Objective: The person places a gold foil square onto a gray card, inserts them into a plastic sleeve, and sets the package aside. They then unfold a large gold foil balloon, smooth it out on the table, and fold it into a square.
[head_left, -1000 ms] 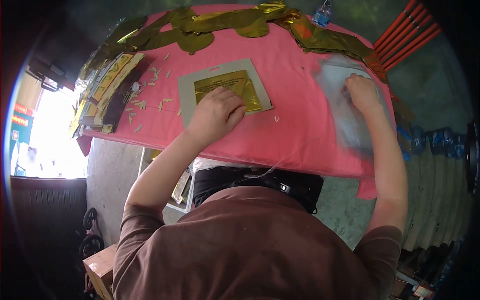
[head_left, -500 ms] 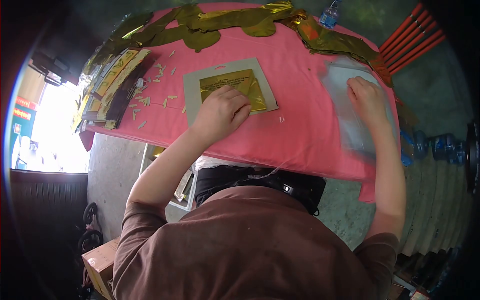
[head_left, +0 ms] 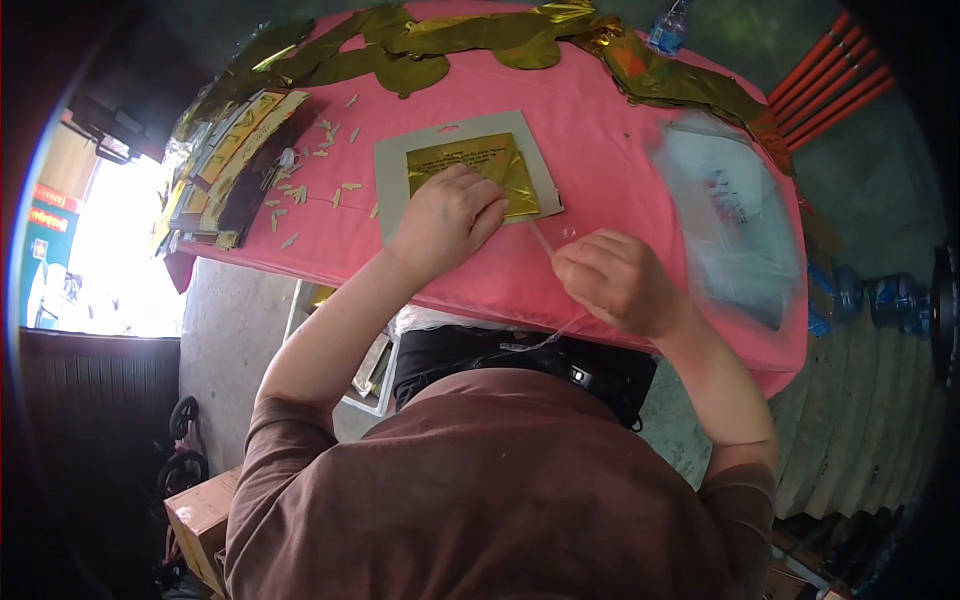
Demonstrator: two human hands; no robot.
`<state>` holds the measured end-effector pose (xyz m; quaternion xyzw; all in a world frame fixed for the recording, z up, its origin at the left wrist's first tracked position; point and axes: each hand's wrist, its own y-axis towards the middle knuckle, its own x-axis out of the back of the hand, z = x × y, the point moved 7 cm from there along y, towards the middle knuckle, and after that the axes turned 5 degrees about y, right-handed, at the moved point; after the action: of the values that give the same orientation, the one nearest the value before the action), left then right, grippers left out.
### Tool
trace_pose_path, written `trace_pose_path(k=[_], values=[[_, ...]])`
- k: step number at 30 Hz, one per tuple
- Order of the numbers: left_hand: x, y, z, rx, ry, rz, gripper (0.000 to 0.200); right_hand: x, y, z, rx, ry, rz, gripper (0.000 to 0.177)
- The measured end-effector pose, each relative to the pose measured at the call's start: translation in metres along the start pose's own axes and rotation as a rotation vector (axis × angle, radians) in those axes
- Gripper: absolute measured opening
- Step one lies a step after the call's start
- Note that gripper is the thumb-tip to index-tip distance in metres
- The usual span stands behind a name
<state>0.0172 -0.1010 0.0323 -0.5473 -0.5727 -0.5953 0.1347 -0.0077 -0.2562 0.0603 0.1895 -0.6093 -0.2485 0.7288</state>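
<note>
Your right hand has left the clear plastic bags on the right and come to the near edge of the pink table. It is closed, pinching a thin pale straw. Your left hand, fingers curled, presses on the folded gold foil on the grey card, just left of the straw.

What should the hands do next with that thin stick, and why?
Probably slide the thin pale stick onto the grey card beside the folded gold foil: the right hand pinches it at the card's corner, while the left hand pins the foil.
</note>
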Motion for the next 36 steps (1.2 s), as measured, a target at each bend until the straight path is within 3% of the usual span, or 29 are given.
trace_pose_path(k=[13, 20, 25, 29, 31, 36], values=[[-0.001, 0.0, 0.001, 0.0, -0.017, 0.047, 0.016, -0.031, 0.006, -0.018, -0.006, -0.326, 0.192, 0.008], [-0.001, 0.0, 0.001, 0.014, -0.037, 0.017, 0.015, -0.035, 0.009, -0.031, -0.022, -0.325, 0.152, 0.007], [0.0, 0.001, 0.0, 0.004, -0.026, 0.051, 0.016, -0.023, 0.01, -0.038, -0.185, -0.147, 0.025, 0.008], [0.0, 0.0, -0.001, -0.009, -0.025, 0.036, 0.016, -0.026, 0.006, -0.046, -0.243, -0.171, 0.039, 0.014], [0.0, 0.0, 0.0, 0.014, -0.038, 0.021, 0.014, -0.024, 0.003, -0.061, -0.441, -0.083, -0.048, 0.015], [0.001, 0.001, -0.001, 0.007, -0.033, 0.031, 0.015, -0.029, 0.004, -0.071, -0.488, -0.123, -0.036, 0.017]])
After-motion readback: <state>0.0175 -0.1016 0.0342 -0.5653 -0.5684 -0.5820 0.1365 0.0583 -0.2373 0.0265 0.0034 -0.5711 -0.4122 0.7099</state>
